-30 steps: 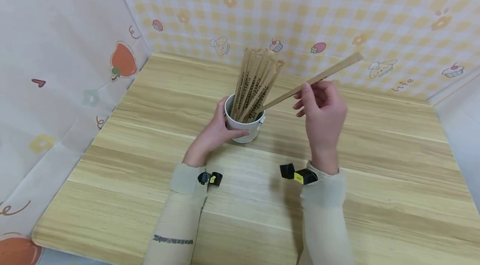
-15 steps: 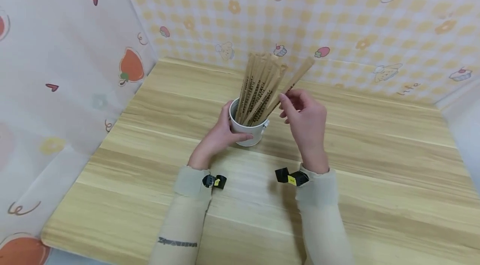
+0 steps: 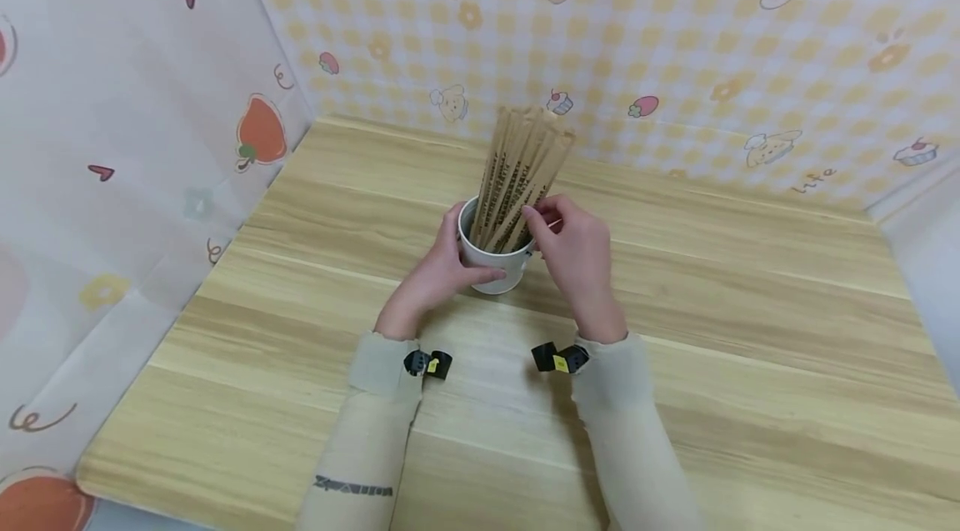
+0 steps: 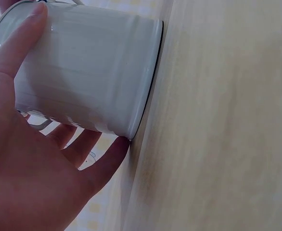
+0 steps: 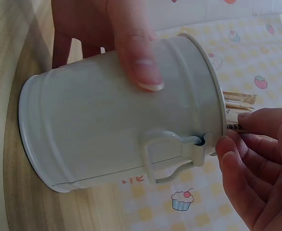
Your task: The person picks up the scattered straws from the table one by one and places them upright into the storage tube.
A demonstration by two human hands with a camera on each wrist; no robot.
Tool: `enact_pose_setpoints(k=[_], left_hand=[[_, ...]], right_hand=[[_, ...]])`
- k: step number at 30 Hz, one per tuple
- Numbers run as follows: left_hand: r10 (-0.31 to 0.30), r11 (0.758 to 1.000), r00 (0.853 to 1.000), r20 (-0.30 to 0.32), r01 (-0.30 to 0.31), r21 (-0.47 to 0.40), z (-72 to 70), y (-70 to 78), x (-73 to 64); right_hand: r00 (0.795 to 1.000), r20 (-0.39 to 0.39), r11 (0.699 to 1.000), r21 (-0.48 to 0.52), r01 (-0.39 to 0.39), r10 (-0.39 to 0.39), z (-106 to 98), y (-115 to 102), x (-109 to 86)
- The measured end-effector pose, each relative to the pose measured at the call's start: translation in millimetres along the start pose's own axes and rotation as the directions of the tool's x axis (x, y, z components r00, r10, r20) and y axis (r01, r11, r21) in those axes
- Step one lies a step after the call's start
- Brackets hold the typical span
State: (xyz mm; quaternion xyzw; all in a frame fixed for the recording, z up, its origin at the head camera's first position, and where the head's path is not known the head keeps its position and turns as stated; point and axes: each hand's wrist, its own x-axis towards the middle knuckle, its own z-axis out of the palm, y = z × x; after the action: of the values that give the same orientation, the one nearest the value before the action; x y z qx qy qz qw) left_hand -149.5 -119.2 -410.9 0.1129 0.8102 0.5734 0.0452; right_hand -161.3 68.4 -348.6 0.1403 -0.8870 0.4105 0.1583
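A small white pail stands upright on the table, holding a bundle of brown paper-wrapped straws with black print. My left hand grips the pail from the left, thumb across its front and the other fingers behind; the left wrist view shows the little finger at the base. At the pail's right rim, my right hand pinches a paper-wrapped straw between thumb and index finger, its lower end inside the pail. In the right wrist view those fingertips sit right by the rim, beside a wire handle.
The light wood-grain table stretches around the pail. Behind it rises a yellow checked wall covering, and a white printed one stands on the left. Black wrist cameras sit on both cuffs.
My right hand has moved left and down to the pail, bringing its straw from a far tilt to nearly in line with the bundle. The left hand keeps its grip on the pail.
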Motion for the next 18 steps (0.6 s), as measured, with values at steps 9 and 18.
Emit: enact_pose_setpoints(k=[9,18], left_hand=[[-0.013,1.0,1.0,0.017,0.014,-0.015,-3.3,12.5,-2.5],[-0.034,0.999,0.999,0.04,0.035,-0.026,1.9,40.9,-5.2]], right_hand=[[0.999,-0.031,0.996,-0.082,-0.027,0.025,6.3,3.5,1.1],[0.993,0.017,0.99,-0.074,-0.117,0.118,-5.9,11.5,2.3]])
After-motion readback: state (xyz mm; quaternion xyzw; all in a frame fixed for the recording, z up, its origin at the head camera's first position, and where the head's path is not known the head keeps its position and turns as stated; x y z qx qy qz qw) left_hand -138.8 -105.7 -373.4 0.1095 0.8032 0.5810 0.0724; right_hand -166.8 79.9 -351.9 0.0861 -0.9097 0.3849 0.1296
